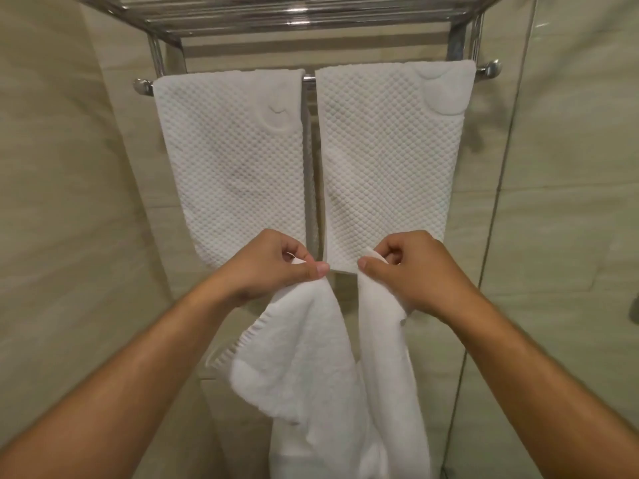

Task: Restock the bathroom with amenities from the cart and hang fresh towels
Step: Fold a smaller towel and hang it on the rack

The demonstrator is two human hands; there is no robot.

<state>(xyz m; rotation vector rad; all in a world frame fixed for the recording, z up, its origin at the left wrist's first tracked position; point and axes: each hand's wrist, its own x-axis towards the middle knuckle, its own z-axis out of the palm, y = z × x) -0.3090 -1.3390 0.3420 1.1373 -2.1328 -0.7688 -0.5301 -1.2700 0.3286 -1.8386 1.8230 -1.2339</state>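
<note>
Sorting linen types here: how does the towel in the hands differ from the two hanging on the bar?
The held towel has a plush pile; the hung towels have a dimpled waffle weave. The held towel droops loose and rumpled from the left hand and right hand; the hung towels drape flat and folded over the bar. All are white.
</note>
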